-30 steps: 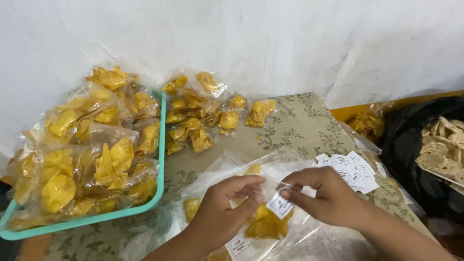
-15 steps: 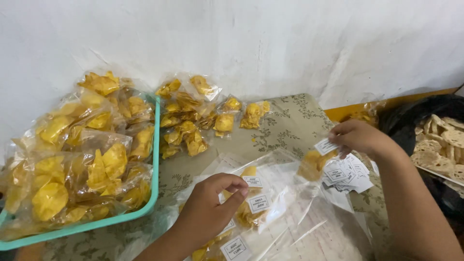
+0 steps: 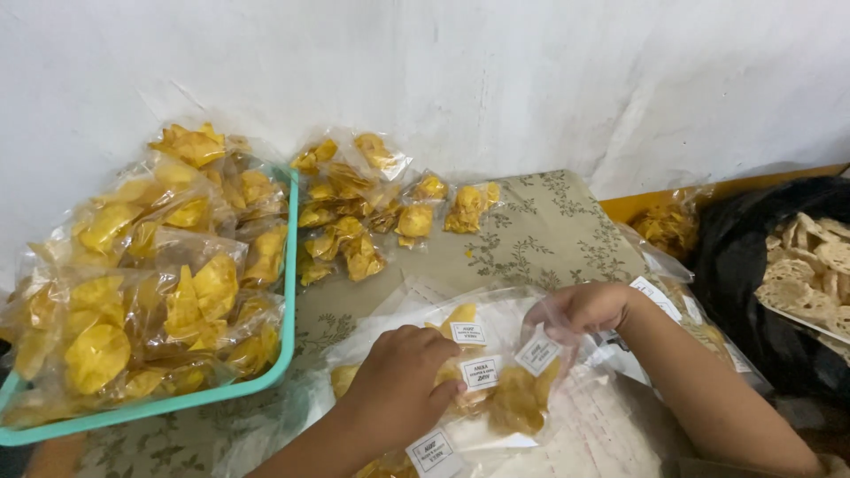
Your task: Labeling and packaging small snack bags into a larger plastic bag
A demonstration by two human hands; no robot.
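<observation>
My left hand (image 3: 403,382) lies curled on a pile of clear bags of yellow chips (image 3: 460,332) in front of me; its fingertips press a bag with a white label (image 3: 479,372). To its right, my right hand (image 3: 584,308) pinches the top of another clear chip bag (image 3: 518,403). That bag carries a white label (image 3: 536,354) and hangs over the right side of the pile. Another labelled bag (image 3: 434,451) pokes out under my left wrist.
A teal tray (image 3: 289,292) heaped with chip bags stands at the left. Loose chip bags (image 3: 372,212) lie against the white wall. A stack of white labels (image 3: 653,290) shows behind my right arm. A black bag of pale crackers (image 3: 810,265) sits far right on the floral cloth (image 3: 531,230).
My right hand carried a bag out to the label stack on the right, then came back to the pile with it labelled. My left hand stayed on the pile.
</observation>
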